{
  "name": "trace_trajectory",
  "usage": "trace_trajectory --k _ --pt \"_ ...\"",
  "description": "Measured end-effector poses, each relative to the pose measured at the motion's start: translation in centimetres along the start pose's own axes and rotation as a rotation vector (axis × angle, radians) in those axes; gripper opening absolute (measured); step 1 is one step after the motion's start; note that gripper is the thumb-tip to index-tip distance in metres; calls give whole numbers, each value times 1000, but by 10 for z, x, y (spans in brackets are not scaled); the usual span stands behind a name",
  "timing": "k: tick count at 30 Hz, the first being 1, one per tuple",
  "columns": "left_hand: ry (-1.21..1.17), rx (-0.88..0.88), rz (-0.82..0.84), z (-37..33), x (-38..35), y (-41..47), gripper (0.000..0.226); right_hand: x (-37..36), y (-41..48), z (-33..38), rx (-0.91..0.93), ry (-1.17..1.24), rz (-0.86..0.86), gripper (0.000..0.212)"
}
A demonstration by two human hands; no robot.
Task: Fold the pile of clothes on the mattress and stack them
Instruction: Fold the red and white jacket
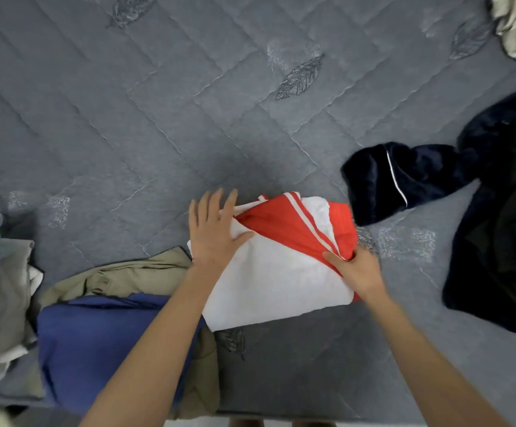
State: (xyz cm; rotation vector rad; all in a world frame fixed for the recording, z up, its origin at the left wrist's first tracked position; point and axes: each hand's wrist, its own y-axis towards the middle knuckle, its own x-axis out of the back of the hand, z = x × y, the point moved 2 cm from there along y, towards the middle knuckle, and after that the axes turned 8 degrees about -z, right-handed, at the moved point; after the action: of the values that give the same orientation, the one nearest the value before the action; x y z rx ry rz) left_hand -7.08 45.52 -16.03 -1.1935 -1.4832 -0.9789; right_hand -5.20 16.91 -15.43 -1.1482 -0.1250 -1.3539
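Centrally, near the front edge of the grey quilted mattress (pixel 158 118), I see the red-and-white garment (pixel 281 278) lying partly folded. The left hand (pixel 210 232) presses flat on its left corner, fingers straight and spread. The right hand (pixel 355 269) pinches the red striped fold at its right edge. Just left, a blue garment (pixel 96 349) lies on a khaki one (pixel 127 277); a navy garment (pixel 481 217) sprawls to the right.

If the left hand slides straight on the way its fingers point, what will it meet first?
Probably nothing but bare mattress: the left hand lies flat on the garment, fingertips at its far edge, and no clothes lie ahead in view.
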Motion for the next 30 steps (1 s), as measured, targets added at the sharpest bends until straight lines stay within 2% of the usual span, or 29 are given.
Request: trace_trajectory --k 3,6,8,12,15,17,19,23,30 --pt "-249 443 -14 3 7 -36 104 -3 -9 1 27 149 22 45" --pt "-733 846 22 2 6 -62 114 -1 -17 17 -9 276 126 52" --pt "-882 996 49 1 7 -73 106 3 -15 21 -62 368 221 40" --pt "-829 1185 104 2 18 -81 70 9 -13 15 -189 341 399 32" --pt "-787 1191 325 -5 25 -87 59 7 -19 6 -231 347 452 37" --pt "-796 1149 378 -8 28 -90 53 9 -27 3 -236 391 443 33" --pt "-836 1114 359 -10 33 -91 46 16 -36 1 -254 444 430 26" --pt "-960 959 289 -23 55 -97 32 32 -57 -3 -237 516 404 27" --pt "-1003 843 88 -10 118 -110 29 46 -109 18 -199 580 312 33"
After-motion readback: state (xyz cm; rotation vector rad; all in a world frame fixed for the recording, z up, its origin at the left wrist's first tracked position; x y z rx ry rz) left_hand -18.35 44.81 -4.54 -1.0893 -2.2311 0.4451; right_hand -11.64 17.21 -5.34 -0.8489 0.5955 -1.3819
